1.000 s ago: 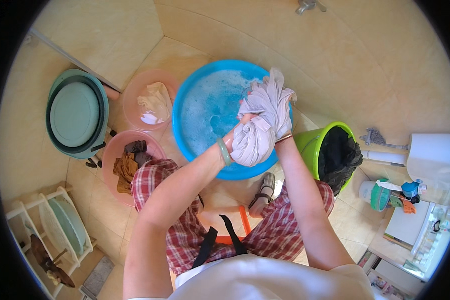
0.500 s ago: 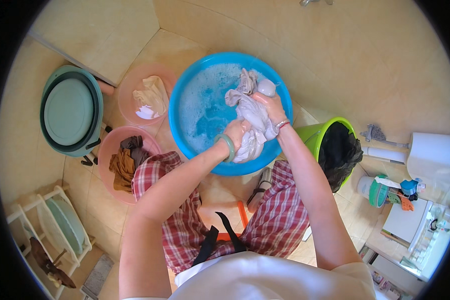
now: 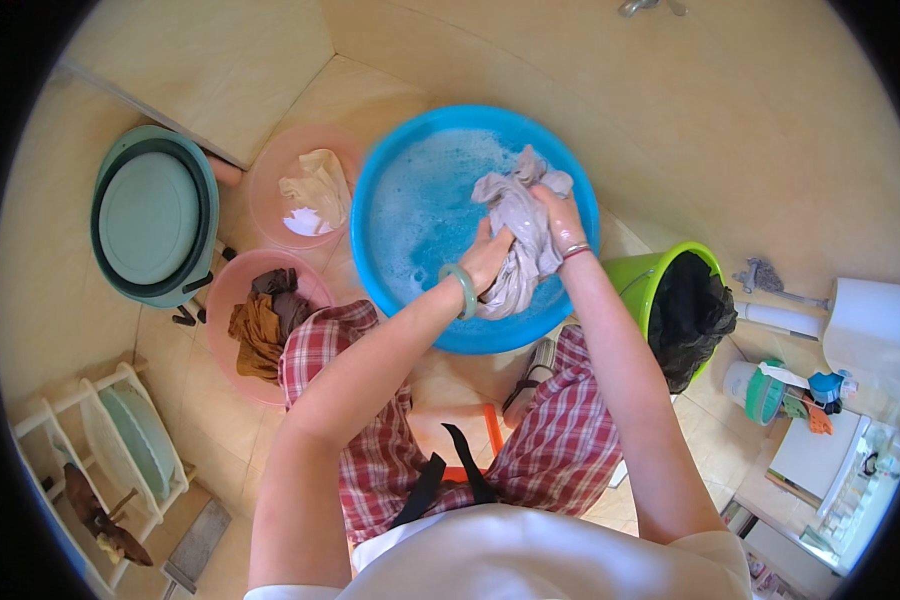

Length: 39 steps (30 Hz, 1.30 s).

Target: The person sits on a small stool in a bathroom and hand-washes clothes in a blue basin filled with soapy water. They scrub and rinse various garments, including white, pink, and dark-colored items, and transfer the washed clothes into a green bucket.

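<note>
A wet, pale lilac-grey garment [image 3: 515, 212] is bunched over the soapy water in a large blue basin [image 3: 363, 235]. My right hand [image 3: 562, 216] grips its right side, fingers closed over the folds. Lower down and to the left, my left hand [image 3: 485, 256] holds the same cloth, its fingers partly hidden behind the fabric. The garment's lower end hangs near the basin's front wall. Its exact kind is hidden by the bunching. White foam floats mostly on the left and far side of the water.
Left of the basin stand a pink basin [image 3: 260, 215] with cream cloth and another [image 3: 225, 345] with brown clothes. A folding green tub [image 3: 145, 220] leans farther left. At right is a lime-green bin [image 3: 635, 280] with a black liner. A white rack [image 3: 120, 465] stands lower left.
The garment is more tightly gathered, and the rounded white bulge beside my right hand no longer shows. Both hands still hold the cloth. The whole view has shifted slightly.
</note>
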Each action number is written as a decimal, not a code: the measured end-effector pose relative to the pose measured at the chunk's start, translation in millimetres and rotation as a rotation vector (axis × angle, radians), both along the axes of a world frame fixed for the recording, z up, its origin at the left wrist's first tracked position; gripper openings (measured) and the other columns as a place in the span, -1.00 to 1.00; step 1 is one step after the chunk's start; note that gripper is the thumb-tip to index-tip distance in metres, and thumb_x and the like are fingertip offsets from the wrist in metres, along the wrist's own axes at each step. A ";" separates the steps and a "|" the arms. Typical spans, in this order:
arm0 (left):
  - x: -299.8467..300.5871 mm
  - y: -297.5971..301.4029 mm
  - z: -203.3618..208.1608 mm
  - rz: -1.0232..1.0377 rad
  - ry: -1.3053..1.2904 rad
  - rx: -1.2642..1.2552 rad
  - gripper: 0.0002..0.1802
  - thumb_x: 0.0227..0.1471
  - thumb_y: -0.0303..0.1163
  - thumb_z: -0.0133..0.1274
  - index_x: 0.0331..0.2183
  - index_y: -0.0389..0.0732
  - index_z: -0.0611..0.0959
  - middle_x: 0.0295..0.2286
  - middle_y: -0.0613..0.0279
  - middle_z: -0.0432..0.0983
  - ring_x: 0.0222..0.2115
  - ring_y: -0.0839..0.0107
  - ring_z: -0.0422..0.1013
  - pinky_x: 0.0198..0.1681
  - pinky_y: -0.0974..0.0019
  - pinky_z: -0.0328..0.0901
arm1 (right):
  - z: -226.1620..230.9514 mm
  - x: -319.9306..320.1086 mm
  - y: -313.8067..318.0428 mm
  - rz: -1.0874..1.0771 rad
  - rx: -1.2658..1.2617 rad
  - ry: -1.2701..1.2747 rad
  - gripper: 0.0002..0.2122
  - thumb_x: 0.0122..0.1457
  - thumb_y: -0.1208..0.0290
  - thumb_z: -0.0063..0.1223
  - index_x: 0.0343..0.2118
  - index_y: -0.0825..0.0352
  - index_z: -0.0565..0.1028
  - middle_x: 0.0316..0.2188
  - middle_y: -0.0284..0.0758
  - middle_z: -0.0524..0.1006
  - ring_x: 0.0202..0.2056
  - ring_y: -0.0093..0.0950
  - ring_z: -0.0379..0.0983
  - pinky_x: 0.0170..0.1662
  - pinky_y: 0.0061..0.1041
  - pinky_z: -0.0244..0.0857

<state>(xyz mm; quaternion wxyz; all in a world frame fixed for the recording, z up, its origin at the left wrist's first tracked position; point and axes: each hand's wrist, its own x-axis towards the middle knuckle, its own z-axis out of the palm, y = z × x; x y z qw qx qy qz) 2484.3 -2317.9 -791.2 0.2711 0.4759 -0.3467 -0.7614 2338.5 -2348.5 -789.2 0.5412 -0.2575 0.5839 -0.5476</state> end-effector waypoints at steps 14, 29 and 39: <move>5.1 -14.3 51.3 -0.030 0.321 -0.216 0.20 0.00 -0.09 0.27 0.31 -0.21 -0.23 0.22 -0.03 0.06 0.23 0.21 0.08 0.24 0.20 0.08 | 25.0 -9.9 12.5 0.069 0.035 -0.099 -0.49 0.09 0.53 -0.01 0.16 0.43 0.26 -0.05 -0.15 0.47 -0.04 -0.30 0.45 0.03 -0.38 0.36; 21.1 -20.7 75.4 0.030 0.595 0.429 -0.49 0.15 -0.15 0.04 0.09 -0.10 0.41 -0.15 0.14 0.55 -0.20 0.25 0.52 -0.14 0.07 0.44 | 36.3 -34.3 20.7 0.216 -0.111 -0.271 -0.29 0.23 -0.24 -0.21 0.31 0.15 0.11 0.25 -0.24 0.20 0.23 -0.32 0.16 0.27 -0.22 0.02; 13.1 -9.3 11.3 -0.025 1.117 0.531 -0.46 0.20 -0.04 -0.10 0.10 -0.16 0.43 -0.04 0.10 0.50 -0.09 0.14 0.48 -0.03 -0.04 0.40 | 53.4 10.3 13.9 0.211 -0.316 -0.756 -0.18 0.04 -0.47 -0.36 0.28 -0.04 0.15 0.20 -0.23 0.29 0.18 0.09 0.19 0.12 0.16 0.20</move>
